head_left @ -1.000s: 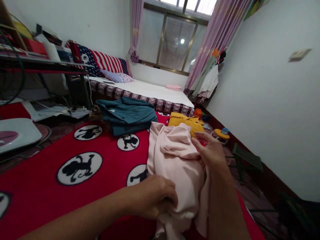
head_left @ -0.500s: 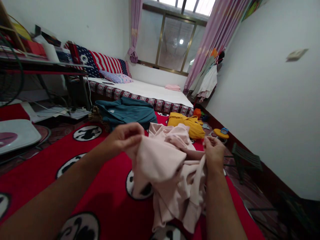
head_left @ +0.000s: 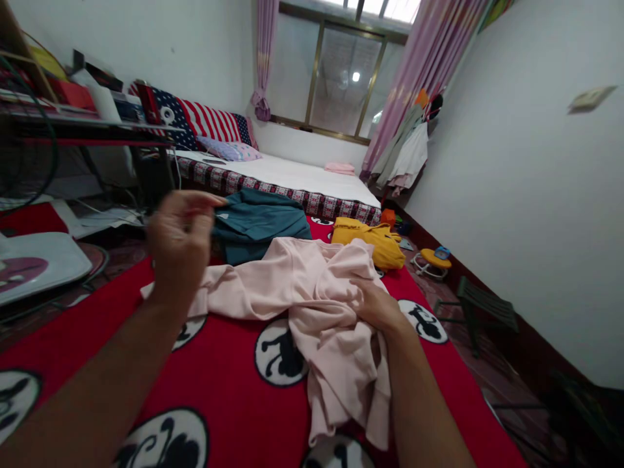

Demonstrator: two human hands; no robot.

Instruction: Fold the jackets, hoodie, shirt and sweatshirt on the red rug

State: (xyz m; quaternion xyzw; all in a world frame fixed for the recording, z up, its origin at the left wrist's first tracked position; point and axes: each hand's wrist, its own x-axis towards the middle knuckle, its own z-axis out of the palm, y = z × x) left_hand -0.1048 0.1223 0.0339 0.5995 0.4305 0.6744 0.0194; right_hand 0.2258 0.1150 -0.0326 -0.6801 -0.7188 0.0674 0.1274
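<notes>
A pale pink garment (head_left: 312,292) lies crumpled on a red blanket with black-and-white cartoon circles (head_left: 234,370). One of its sleeves is stretched out to the left. My right hand (head_left: 373,302) presses into the middle of the garment, with its fingers closed in the folds. My left hand (head_left: 180,244) hovers above the sleeve end, fingers curled together, and nothing shows in them.
A folded teal garment (head_left: 258,221) and a yellow garment (head_left: 370,237) lie at the blanket's far end, before a low bed (head_left: 292,175). Cluttered shelves (head_left: 73,110) and a white board (head_left: 39,260) stand at the left. A small green stool (head_left: 480,302) stands by the right wall.
My left hand pulled the sleeve out to the left, let it drop and rose. The garment went from bunched to spread flatter. My right hand moved down onto its middle.
</notes>
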